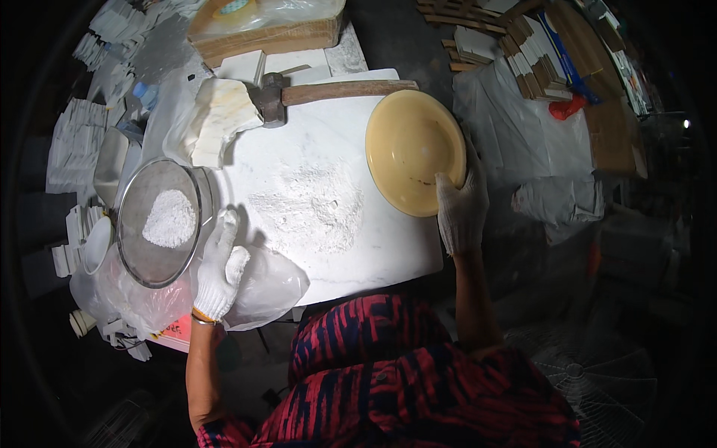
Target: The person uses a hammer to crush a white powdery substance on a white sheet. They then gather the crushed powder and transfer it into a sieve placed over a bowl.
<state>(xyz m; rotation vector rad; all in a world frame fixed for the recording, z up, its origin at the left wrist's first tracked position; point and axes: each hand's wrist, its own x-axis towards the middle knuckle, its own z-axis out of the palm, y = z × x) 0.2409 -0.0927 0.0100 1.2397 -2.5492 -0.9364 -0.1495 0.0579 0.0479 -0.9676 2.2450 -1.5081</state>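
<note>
My right hand (461, 213), in a white knit glove, grips a round yellow bowl (411, 145) by its rim, thumb on the inside. The bowl is tilted up over the right side of a white marble slab (403, 254), its inside showing. A patch of white powder (314, 213) lies spread in the middle of the slab. My left hand (222, 269), gloved too, has its fingers stretched out and thumb apart beside a round mesh sieve (132, 224); whether they touch is unclear. A heap of white powder (170, 219) sits in the sieve.
A wooden-handled hammer (351, 91) lies along the slab's far edge, its head against a rough stone chunk (220, 119). Behind stands a cardboard box (269, 39). Clear plastic bags (269, 284) lie at the near left. A wire-guarded fan (575, 369) is at lower right.
</note>
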